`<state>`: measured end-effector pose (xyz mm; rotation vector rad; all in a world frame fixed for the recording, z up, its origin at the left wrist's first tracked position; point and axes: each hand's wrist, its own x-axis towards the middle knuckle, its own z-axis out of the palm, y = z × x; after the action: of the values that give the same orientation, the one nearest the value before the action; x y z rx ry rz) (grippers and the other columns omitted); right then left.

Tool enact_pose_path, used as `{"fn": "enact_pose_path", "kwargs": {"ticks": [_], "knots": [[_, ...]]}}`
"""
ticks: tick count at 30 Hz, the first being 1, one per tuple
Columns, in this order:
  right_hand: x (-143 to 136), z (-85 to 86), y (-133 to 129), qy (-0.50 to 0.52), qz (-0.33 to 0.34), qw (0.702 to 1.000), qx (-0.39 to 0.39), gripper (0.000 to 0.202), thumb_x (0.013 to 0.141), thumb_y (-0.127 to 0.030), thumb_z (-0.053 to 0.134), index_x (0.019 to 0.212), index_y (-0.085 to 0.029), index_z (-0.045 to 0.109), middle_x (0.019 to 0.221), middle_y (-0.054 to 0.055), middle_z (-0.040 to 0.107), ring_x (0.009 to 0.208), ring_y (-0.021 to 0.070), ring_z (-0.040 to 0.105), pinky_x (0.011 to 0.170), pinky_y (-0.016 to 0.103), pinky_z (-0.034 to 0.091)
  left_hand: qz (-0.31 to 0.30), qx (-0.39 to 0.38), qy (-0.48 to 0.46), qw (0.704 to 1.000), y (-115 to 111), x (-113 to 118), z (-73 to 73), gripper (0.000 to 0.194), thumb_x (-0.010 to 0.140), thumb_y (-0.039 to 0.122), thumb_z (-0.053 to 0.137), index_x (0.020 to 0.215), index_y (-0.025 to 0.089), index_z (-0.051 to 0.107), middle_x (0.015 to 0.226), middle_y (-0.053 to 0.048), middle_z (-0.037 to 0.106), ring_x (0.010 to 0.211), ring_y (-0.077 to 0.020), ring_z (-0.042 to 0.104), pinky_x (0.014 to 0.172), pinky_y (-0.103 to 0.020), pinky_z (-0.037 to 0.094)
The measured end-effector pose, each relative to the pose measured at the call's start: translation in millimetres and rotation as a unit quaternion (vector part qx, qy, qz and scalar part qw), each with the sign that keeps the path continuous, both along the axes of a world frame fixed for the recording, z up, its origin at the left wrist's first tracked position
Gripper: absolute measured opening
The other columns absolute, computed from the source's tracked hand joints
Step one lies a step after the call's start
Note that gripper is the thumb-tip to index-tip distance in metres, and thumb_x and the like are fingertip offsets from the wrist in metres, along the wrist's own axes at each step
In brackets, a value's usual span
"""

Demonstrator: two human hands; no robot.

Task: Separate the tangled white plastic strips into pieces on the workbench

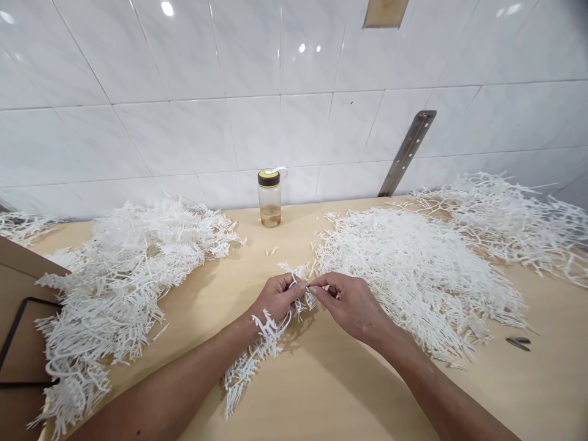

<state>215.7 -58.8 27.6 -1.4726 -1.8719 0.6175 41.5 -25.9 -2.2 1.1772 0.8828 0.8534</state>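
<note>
My left hand [281, 298] is closed on a white branching strand [271, 334], which drapes over the wrist and trails down onto the table. Close beside it, my right hand [346, 300] pinches at the same strand with thumb and forefinger; the fingertips of both hands nearly meet. A large heap of white branching pieces [133, 269] lies to the left. Another heap of thin white pieces [404, 263] spreads just right of my right hand.
A clear bottle [269, 199] with a dark lid stands by the tiled wall. Looser white strands [514, 214] lie at the back right. Small dark snips [519, 343] rest on the right. A brown box [22, 306] stands at the left edge. A metal bracket [408, 153] leans on the wall.
</note>
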Motion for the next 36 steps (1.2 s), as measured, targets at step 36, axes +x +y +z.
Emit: {"fn": "enact_pose_path", "kwargs": {"ticks": [36], "knots": [[-24.5,-14.9,-8.3,-0.109,-0.041,0.993,-0.015,0.017,0.090,-0.022,0.045,0.074,-0.020,0.051,0.071,0.002,0.060,0.064,0.0159,0.053,0.059,0.028,0.035,0.071,0.237,0.268,0.931,-10.7,2.6,-0.4,0.027,0.089,0.033,0.047,0.066,0.020,0.041,0.060,0.004,0.041,0.059,-0.0123,0.037,0.056,-0.026,0.029]]}}
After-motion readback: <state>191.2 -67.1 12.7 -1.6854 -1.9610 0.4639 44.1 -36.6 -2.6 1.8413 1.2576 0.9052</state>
